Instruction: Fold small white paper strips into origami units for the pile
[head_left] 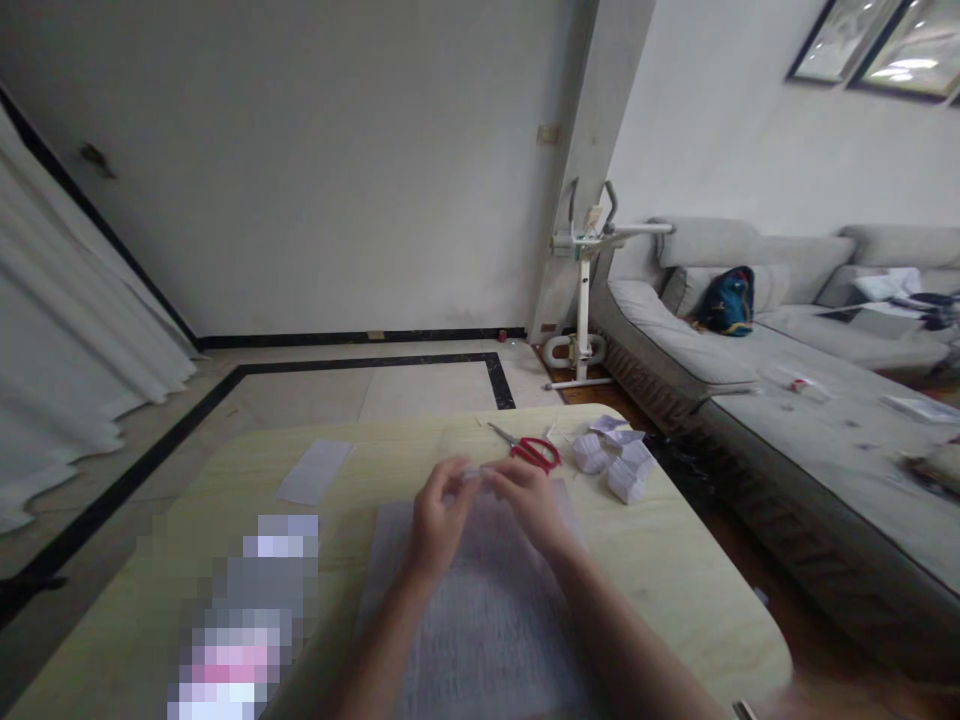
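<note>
Small white piece, paper by the look of it. Should be very light, next to no weight in it. Probably thin and bendy, likely soft enough to crease under a firm squeeze and easy to tear if tugged from both sides. Not likely slippery; dry paper ought to grip fine. Best hold, I'd say: a light fingertip pinch at opposite edges, one hand per side, no pulling.

From here, the piece sits right between the two hands, at the fingertips, above the far part of a big greyish sheet on the tabletop. Left hand has its end, fingers curled in and pinched on it. Right hand comes in from the other side, thumb and fingers drawn together at the opposite end, also pinching it as far as I can tell. Blurry and small, so exact shape, folds and fingertip placement: can't tell. Most of it is hidden by the fingers anyway.

Around it: red-handled scissors lie just beyond the right hand, blades pointing away and to the left, clear of the piece. Folded paper bits are bunched past them near the right edge. A loose white slip lies flat off to the left, well apart from both hands.
</note>
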